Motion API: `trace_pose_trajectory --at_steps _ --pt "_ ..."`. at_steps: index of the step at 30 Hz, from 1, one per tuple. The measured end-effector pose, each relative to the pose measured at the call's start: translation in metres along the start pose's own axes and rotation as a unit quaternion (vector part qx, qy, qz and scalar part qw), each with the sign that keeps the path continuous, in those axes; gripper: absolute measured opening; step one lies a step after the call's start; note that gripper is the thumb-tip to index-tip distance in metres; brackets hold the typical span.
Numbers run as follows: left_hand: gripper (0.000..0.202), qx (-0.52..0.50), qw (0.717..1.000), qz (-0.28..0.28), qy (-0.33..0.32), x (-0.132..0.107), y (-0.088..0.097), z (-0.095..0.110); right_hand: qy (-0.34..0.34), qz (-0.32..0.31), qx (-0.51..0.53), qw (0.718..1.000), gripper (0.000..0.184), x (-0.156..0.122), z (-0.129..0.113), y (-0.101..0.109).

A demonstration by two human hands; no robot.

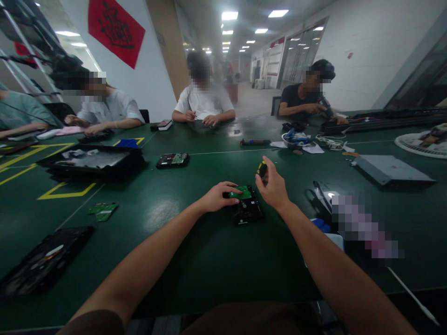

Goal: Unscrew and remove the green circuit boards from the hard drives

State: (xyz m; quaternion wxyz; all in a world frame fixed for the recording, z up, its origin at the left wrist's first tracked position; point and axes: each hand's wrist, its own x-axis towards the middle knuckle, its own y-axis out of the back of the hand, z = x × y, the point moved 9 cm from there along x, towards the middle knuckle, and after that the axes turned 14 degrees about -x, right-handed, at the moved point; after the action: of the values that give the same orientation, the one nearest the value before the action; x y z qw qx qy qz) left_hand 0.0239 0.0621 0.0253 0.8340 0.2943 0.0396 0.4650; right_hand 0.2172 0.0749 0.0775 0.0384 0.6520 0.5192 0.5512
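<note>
A black hard drive (248, 210) lies flat on the green table in front of me, a green circuit board (244, 191) on its far half. My left hand (220, 197) grips the drive's left side, fingers over the board and thumb along the near side of it. Just right of the drive, my right hand (272, 184) is raised, thumb and fingers closed round the yellow and black handle of a screwdriver (261, 168). The screwdriver's shaft and tip are hard to make out, so I cannot tell whether it touches the drive.
Another hard drive (172, 160) lies further off, left of centre. A loose green circuit board (103, 211) and a large black casing (45, 256) are at left, below a black tray (91, 158). A grey metal box (393, 170) sits at right. Several people work across the table.
</note>
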Motion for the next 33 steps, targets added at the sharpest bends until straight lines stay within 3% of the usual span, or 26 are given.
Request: trace_pose_trajectory --at_steps 15,23,33 --pt "0.034 -0.014 1.0 -0.005 -0.014 0.02 -0.005 0.0 -0.029 0.072 0.02 0.997 0.073 0.003 0.001 0.017" --pt "0.018 -0.048 0.999 -0.011 -0.022 0.034 -0.009 -0.002 -0.01 0.06 0.031 0.998 0.076 0.002 -0.003 0.015" --pt "0.017 -0.055 0.998 -0.004 -0.027 0.03 -0.009 -0.002 -0.014 0.047 0.033 0.998 0.07 0.001 -0.002 0.013"
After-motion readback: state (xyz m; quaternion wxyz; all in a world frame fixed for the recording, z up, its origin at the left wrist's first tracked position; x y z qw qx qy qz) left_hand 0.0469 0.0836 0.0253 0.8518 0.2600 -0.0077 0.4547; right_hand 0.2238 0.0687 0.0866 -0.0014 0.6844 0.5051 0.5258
